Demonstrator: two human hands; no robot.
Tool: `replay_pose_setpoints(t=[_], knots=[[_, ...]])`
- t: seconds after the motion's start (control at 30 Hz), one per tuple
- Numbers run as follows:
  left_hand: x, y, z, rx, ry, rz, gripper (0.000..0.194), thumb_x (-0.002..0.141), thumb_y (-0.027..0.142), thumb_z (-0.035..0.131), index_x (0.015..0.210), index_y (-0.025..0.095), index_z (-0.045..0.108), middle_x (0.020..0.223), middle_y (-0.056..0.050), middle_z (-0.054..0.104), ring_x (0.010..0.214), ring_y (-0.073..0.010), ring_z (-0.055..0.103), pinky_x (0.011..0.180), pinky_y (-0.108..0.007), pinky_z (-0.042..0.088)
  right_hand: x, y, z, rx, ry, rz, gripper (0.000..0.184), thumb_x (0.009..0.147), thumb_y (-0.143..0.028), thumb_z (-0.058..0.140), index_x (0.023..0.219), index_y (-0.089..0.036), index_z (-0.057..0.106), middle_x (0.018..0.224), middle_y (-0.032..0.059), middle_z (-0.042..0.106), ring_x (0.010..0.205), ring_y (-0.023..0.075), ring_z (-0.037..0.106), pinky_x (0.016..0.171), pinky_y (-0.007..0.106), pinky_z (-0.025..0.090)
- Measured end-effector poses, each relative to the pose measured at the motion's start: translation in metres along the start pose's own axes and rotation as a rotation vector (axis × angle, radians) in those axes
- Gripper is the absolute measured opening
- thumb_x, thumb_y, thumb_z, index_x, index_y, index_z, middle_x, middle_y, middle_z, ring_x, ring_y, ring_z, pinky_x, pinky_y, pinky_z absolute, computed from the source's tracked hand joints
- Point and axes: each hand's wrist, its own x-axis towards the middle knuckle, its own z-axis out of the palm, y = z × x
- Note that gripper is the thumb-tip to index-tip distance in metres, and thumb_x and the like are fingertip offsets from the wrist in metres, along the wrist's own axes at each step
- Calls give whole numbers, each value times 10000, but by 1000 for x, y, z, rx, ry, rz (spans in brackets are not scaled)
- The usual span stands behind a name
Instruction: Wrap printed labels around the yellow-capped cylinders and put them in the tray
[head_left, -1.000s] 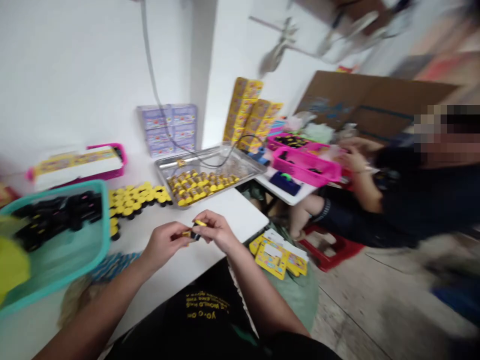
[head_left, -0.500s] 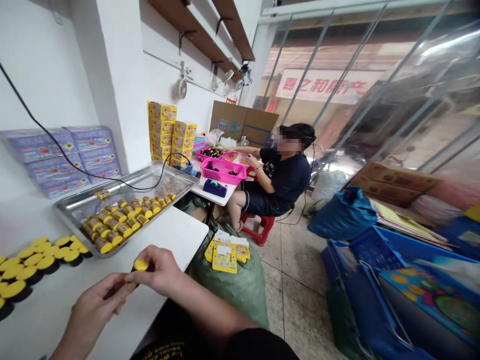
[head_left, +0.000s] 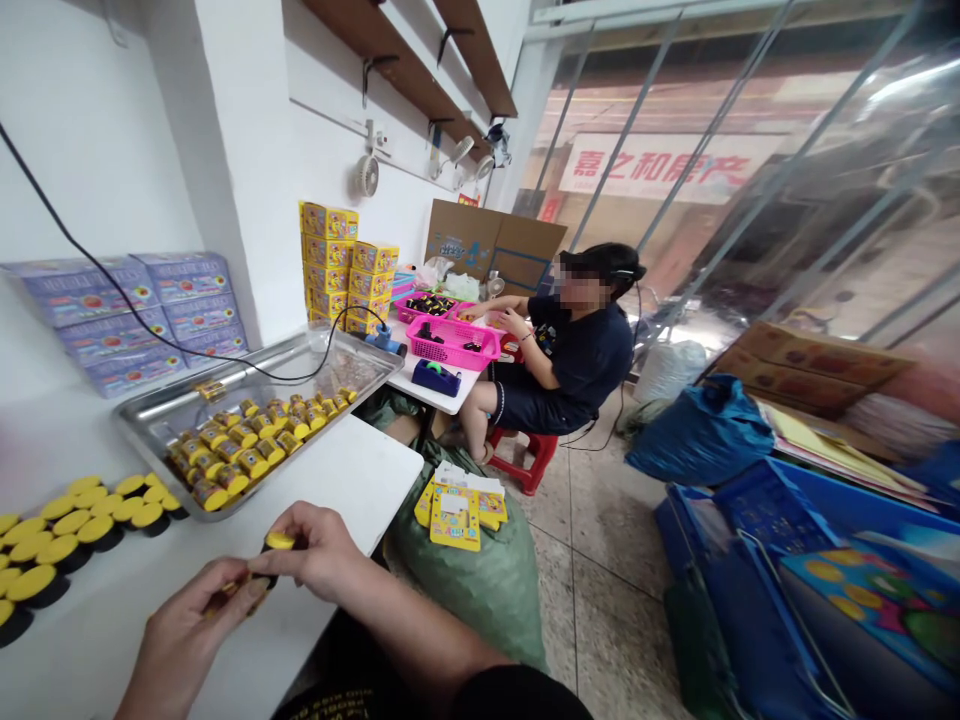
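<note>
Above the white table [head_left: 337,490], my right hand [head_left: 322,548] pinches a small round black piece with a yellow top [head_left: 280,540]. My left hand [head_left: 196,615] meets it at the fingertips, closed on a small gold-and-yellow strip [head_left: 219,600] that the fingers mostly cover. Whether the strip touches the round piece I cannot tell. Left of my hands, rows of yellow-topped black round pieces [head_left: 75,520] stand on the table. Beyond my hands a metal tray [head_left: 217,514] holds several yellow pieces with gold wraps [head_left: 244,435].
Purple boxes [head_left: 142,310] and yellow boxes [head_left: 330,250] are stacked by the wall. A co-worker [head_left: 577,330] sits at another table with pink baskets [head_left: 450,345]. A green sack [head_left: 480,590] bearing flat yellow cartons [head_left: 455,515] stands right of my table. Blue crates [head_left: 720,590] are further right.
My left fingers have shifted slightly, so more of the gold-and-yellow strip shows. The round piece has tilted a little in my right hand. The view has turned slightly.
</note>
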Motion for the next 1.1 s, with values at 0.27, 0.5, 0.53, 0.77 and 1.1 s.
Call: replay_pose_setpoints(t=[0.27,0.5,0.53,0.77,1.1], knots=[[-8,6,17,-468,-16,-114,335,642,417,797,780,134,682,758,-51,673,725,-174,610,681,-277,469,-1,-4,1,-84,-18,-59,468,545,-534,820,689,-184,544,546,-82,499,475,58,407,440,188,329],[-5,10,11,-700,-163,-259,343,664,415,781,776,116,655,708,-77,675,649,-201,657,639,-308,452,4,-9,1,20,-21,68,422,592,-491,803,680,-186,525,472,-75,520,339,56,376,311,188,263],[-5,10,9,-692,-175,-265,341,661,406,786,769,115,644,718,-84,682,654,-201,661,638,-304,449,3,-10,1,29,-20,72,422,594,-492,803,677,-186,525,470,-71,524,336,57,376,310,188,261],[-7,6,9,-696,-234,-245,362,699,436,761,759,129,578,699,-92,692,628,-187,658,658,-313,464,-7,-3,6,-44,107,-131,383,630,-447,805,764,-186,558,598,-54,555,449,65,446,398,194,359],[-5,-1,10,-696,-262,-266,401,715,469,744,807,120,567,738,-117,707,591,-186,663,590,-291,473,-2,-1,3,100,24,36,385,633,-478,787,720,-201,534,537,-52,553,366,59,378,347,206,246]])
